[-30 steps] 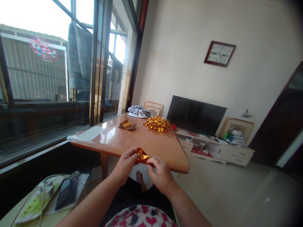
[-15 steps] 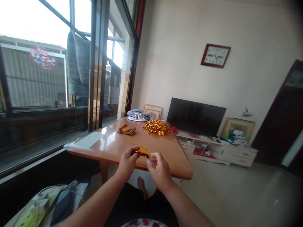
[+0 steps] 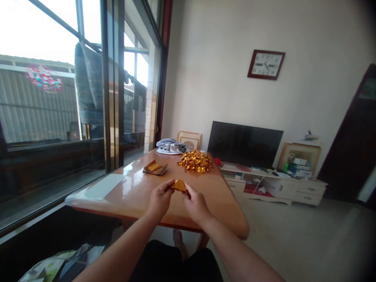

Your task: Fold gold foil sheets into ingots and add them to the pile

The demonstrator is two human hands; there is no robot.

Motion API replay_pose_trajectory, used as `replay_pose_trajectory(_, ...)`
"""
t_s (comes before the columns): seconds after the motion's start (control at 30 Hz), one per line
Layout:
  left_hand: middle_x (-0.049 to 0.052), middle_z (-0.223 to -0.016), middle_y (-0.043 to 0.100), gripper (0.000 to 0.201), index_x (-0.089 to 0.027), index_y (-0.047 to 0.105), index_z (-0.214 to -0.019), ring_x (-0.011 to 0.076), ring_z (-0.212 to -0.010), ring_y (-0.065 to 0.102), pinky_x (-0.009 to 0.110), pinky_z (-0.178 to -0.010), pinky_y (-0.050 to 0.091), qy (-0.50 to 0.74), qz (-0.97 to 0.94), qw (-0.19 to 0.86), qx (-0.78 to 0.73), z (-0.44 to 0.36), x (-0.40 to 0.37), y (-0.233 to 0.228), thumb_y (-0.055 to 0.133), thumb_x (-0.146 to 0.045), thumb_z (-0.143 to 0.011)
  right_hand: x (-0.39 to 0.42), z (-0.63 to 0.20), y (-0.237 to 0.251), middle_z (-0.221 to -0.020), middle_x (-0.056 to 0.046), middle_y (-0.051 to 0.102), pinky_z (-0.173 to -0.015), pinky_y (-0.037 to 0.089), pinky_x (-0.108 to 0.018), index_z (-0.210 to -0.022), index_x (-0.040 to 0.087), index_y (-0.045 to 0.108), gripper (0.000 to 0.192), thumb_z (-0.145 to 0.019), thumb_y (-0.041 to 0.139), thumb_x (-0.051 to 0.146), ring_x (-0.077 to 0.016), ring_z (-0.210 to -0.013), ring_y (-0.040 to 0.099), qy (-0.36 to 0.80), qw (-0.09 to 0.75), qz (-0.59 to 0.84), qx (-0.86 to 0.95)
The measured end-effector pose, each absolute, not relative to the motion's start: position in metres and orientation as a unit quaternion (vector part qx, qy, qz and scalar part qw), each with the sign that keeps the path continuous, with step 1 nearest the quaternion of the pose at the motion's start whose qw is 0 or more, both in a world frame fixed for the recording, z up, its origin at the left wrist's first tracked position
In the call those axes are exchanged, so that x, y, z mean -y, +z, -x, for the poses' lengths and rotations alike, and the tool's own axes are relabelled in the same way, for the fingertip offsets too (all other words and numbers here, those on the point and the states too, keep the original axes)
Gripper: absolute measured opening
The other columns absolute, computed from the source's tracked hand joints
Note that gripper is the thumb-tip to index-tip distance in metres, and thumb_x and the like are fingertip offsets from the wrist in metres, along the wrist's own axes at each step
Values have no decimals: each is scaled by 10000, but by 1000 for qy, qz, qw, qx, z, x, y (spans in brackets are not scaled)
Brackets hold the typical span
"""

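Observation:
My left hand (image 3: 159, 199) and my right hand (image 3: 196, 203) both pinch a small piece of gold foil paper (image 3: 178, 185), folded into a triangle, and hold it in the air above the near part of the orange wooden table (image 3: 135, 192). Farther back on the table lie a flat stack of gold foil sheets (image 3: 155, 167) and a heap of folded gold pieces (image 3: 196, 161).
A bundle of grey and white cloth (image 3: 170, 146) sits at the table's far end. A large window (image 3: 58, 102) runs along the left. A dark television (image 3: 245, 144) stands on a low white cabinet (image 3: 279, 187) to the right. Papers (image 3: 58, 266) lie at the bottom left.
Both hands have moved up and forward over the table with the foil piece. The piece went from crumpled to a neat triangle, and the right hand took hold of it again. The view shifted forward.

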State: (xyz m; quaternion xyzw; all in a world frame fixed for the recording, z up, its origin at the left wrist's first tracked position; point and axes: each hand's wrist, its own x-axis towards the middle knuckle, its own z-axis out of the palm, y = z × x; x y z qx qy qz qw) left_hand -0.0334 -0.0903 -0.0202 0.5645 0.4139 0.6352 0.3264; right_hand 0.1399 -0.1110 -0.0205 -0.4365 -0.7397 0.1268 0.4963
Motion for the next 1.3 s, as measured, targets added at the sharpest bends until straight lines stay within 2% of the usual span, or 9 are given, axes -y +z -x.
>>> replay_pose_trajectory(0.1, 53, -1120, 781, 359, -252, 793, -1112, 286, -1076, 686, 431, -1053, 473, 622, -586, 318, -410, 35, 78, -19, 696, -215, -768, 96, -142, -20, -1272, -137, 738, -951, 581, -389, -1452, 199, 591, 537, -921, 543, 134, -282, -1109, 733, 109, 491, 426, 752)
replay_pose_trajectory(0.37, 58, -1065, 776, 322, -270, 812, -1050, 273, -1042, 684, 410, -1040, 480, 592, -630, 312, -394, 29, 35, -24, 660, -213, -772, 53, -156, -26, -1283, -141, 733, -975, 577, -407, -1454, 193, 598, 557, -904, 542, 120, -292, -1126, 729, 104, 477, 436, 756)
replay_pose_trajectory(0.67, 59, -1014, 781, 390, -268, 818, -1022, 275, -996, 688, 396, -980, 491, 544, -683, 297, -387, 16, -24, -27, 607, -119, -729, -6, -171, -37, -1006, -53, 802, -774, 621, -329, -1385, 213, 650, 515, -892, 527, 127, -211, -821, 758, 141, 491, 437, 740)
replay_pose_trajectory(0.8, 78, -973, 744, 298, -254, 796, -989, 281, -968, 646, 417, -990, 461, 560, -680, 254, -399, 9, -42, -27, 605, -148, -785, -25, -174, -42, -1161, -54, 777, -886, 604, -360, -1400, 243, 632, 529, -899, 517, 117, -222, -987, 750, 136, 501, 438, 734)
replay_pose_trajectory(0.9, 76, -978, 701, 221, -265, 758, -967, 278, -987, 617, 400, -997, 449, 581, -673, 224, -398, 4, -49, -24, 612, -180, -826, -34, -174, -42, -1305, -84, 721, -1011, 555, -404, -1455, 244, 582, 555, -924, 488, 113, -240, -1139, 706, 92, 521, 433, 730)
replay_pose_trajectory(0.97, 74, -989, 679, 194, -272, 735, -978, 277, -994, 608, 389, -995, 448, 593, -671, 209, -394, 2, -50, -20, 620, -198, -841, -39, -175, -41, -1315, -99, 712, -1047, 534, -414, -1489, 242, 546, 584, -928, 464, 99, -245, -1178, 686, 29, 528, 417, 739)
replay_pose_trajectory(1.1, 85, -1017, 669, 194, -269, 704, -1037, 286, -1014, 599, 403, -1021, 437, 600, -676, 186, -386, 4, -51, -15, 614, -221, -871, -41, -178, -35, -1235, -106, 734, -1015, 552, -407, -1552, 250, 462, 621, -951, 430, 94, -248, -1141, 686, -64, 510, 381, 768)
replay_pose_trajectory(1.3, 105, -1077, 683, 213, -256, 688, -1086, 295, -1064, 602, 419, -1037, 435, 590, -702, 120, -380, 13, -47, -13, 575, -211, -911, -39, -181, -20, -1269, -105, 714, -981, 555, -430, -1577, 269, 413, 603, -999, 419, 96, -256, -1113, 678, -112, 498, 323, 797)
